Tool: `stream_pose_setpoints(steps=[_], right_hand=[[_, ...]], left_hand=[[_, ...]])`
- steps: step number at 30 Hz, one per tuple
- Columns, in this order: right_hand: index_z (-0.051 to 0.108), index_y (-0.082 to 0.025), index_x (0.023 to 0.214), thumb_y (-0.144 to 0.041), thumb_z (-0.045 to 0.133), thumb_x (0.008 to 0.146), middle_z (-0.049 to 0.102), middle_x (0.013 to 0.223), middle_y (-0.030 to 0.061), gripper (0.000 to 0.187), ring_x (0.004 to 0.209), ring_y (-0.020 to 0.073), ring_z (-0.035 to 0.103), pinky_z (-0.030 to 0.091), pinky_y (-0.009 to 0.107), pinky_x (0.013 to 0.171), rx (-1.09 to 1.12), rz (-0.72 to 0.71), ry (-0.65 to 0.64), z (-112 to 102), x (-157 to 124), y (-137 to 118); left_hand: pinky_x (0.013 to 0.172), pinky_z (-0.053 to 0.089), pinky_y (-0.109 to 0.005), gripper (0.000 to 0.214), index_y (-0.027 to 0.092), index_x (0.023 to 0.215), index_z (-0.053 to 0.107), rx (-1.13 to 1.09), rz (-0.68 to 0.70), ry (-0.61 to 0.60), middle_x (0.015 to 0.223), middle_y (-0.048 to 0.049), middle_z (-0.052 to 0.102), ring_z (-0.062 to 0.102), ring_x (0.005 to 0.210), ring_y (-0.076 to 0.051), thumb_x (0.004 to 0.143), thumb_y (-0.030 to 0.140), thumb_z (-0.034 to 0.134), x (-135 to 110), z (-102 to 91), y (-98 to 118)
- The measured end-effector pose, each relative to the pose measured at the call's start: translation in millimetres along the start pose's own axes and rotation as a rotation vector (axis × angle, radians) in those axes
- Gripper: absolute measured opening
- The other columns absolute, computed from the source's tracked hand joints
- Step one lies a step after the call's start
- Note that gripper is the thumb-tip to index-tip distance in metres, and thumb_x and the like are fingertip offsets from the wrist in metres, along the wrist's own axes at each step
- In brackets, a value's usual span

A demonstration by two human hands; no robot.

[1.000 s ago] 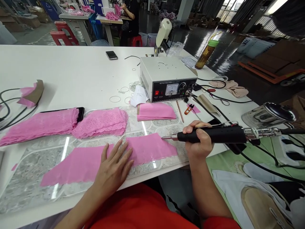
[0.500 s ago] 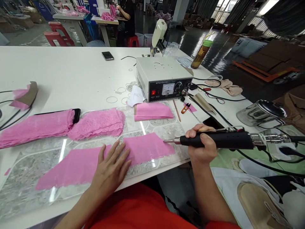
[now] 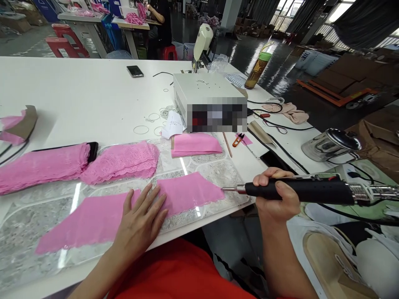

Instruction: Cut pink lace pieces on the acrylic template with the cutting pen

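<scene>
My left hand (image 3: 142, 216) lies flat, fingers spread, over the middle of a long pink fabric piece (image 3: 190, 191) on a grey marble-patterned sheet (image 3: 218, 169). Both pointed ends of the fabric show; its middle is hidden under the hand. In my right hand (image 3: 277, 193) is a black handheld ultrasonic cutter (image 3: 318, 190), fingers wrapped round its body. Its thin metal tip points left, at the right end of the fabric; whether it touches cannot be told. Behind the fabric lie a folded pink stack (image 3: 198, 144) and a pile of pink lace pieces (image 3: 124, 162).
A white control box (image 3: 210, 87), its front blurred, stands behind the fabric. Orange thread snips (image 3: 238, 140), a phone (image 3: 135, 71), a bottle (image 3: 258, 69) and a lidded glass mug (image 3: 327, 145) lie about the table. A cable (image 3: 289, 155) runs along the right. Another person (image 3: 160, 25) sits at the back.
The cutter in my right hand has moved right, its tip going from over the fabric to the right end. My left hand stays flat on the fabric. The view has shifted slightly.
</scene>
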State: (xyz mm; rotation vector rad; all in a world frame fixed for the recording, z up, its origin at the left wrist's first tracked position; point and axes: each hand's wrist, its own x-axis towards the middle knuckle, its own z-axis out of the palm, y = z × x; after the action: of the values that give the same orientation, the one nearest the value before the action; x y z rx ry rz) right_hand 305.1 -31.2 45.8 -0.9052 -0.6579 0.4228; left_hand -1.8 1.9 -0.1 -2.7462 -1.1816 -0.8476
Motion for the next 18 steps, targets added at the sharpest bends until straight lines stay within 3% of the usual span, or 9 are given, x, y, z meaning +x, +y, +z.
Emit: stream_pose_setpoints(steps=[13, 16, 18], right_hand=[[0.055, -0.018, 0.068, -0.023, 0.054, 0.061, 0.053, 0.072, -0.0015, 0.009, 0.05, 0.0076, 0.048, 0.045, 0.026, 0.048, -0.007, 0.01, 0.003, -2.0, 2.1, 0.8], [0.056, -0.018, 0.071, -0.024, 0.051, 0.06, 0.054, 0.074, -0.0005, 0.013, 0.051, 0.0071, 0.047, 0.043, 0.025, 0.048, 0.023, -0.031, 0.092, -5.3, 8.0, 6.3], [0.056, -0.019, 0.072, -0.025, 0.051, 0.062, 0.054, 0.077, -0.0003, 0.013, 0.051, 0.0071, 0.047, 0.042, 0.025, 0.048, 0.031, -0.088, 0.179, -8.8, 10.0, 8.9]], left_hand=[[0.112, 0.023, -0.059, 0.026, 0.018, 0.118, 0.06, -0.022, 0.065, 0.025, 0.127, -0.0144, 0.062, 0.05, 0.128, -0.033, 0.094, 0.02, 0.05, 4.6, -7.0, 4.2], [0.108, 0.035, -0.05, 0.024, 0.016, 0.115, 0.059, -0.076, 0.184, 0.018, 0.119, -0.0138, 0.065, 0.055, 0.12, -0.029, 0.093, 0.017, 0.053, 16.3, -12.0, 14.9], [0.094, 0.047, -0.04, 0.02, 0.014, 0.112, 0.059, -0.088, 0.279, -0.029, 0.106, -0.0121, 0.067, 0.06, 0.107, -0.025, 0.093, 0.016, 0.051, 28.4, -10.1, 28.7]])
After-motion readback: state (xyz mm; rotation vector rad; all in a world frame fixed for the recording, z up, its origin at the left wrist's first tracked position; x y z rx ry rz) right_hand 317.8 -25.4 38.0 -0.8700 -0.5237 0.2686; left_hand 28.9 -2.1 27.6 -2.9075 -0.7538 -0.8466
